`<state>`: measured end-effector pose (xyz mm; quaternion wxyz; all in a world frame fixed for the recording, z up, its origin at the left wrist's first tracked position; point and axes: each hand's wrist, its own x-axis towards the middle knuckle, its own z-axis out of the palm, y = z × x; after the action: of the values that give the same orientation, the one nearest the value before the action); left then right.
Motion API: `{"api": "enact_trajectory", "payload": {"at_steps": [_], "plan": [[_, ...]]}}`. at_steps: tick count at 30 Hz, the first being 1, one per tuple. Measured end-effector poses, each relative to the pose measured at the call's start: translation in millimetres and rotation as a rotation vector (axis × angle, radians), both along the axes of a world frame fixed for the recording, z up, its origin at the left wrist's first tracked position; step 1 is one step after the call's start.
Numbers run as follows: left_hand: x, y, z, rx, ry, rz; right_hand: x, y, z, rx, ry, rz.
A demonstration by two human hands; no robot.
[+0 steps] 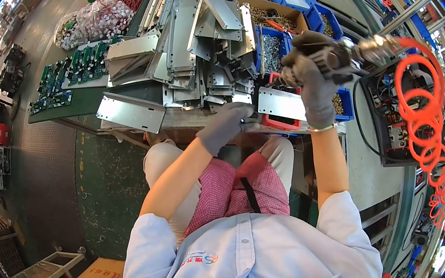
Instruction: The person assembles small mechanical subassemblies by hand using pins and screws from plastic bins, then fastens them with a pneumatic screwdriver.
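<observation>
My right hand (311, 75), in a grey glove, is shut on a pneumatic screwdriver (350, 52) held over a flat metal bracket (281, 103). The bracket lies on a red fixture (280, 123) at the bench's front edge. An orange coiled air hose (427, 125) runs from the tool to the right. My left hand (227, 123), also gloved in grey, rests at the bench edge just left of the bracket, its fingers pressed against the bracket's lower left corner. Whether it holds a small part is hidden.
Stacks of bent sheet-metal brackets (189, 51) cover the bench. Blue bins (275, 45) and a cardboard box (274, 15) hold screws. Green circuit boards (72, 73) lie at the left, beside a bag of small parts (101, 18). A black open chassis (397, 121) stands at the right.
</observation>
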<state>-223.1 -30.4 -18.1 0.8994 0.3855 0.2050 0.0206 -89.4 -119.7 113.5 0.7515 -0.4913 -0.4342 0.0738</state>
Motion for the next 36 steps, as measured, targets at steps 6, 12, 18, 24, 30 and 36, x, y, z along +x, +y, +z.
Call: {"api": "enact_trajectory", "payload": {"at_steps": [6, 12, 18, 24, 30, 36], "plan": [[-17.4, 15.6, 5.9, -0.058, -0.168, -0.004, -32.9, -38.2, -2.0, 0.184, 0.156, 0.071], [-12.3, 11.8, 15.1, 0.024, -0.198, -0.043, -54.1, -49.4, -11.6, 0.282, 0.240, -0.005], [-7.0, 7.3, 11.1, -0.007, -0.190, 0.044, -51.2, -54.6, -15.9, 0.268, 0.249, -0.002], [-7.6, 14.2, 1.9, -0.045, -0.166, 0.058, -50.8, -48.9, -16.0, 0.286, 0.261, -0.048], [-6.9, 10.9, 15.4, -0.175, -0.107, 0.084, -50.0, -41.6, -20.0, 0.315, 0.234, -0.047], [-3.3, 13.4, -1.6, -0.211, -0.159, 0.065, -51.3, -35.0, -26.9, 0.237, 0.235, -0.076]]}}
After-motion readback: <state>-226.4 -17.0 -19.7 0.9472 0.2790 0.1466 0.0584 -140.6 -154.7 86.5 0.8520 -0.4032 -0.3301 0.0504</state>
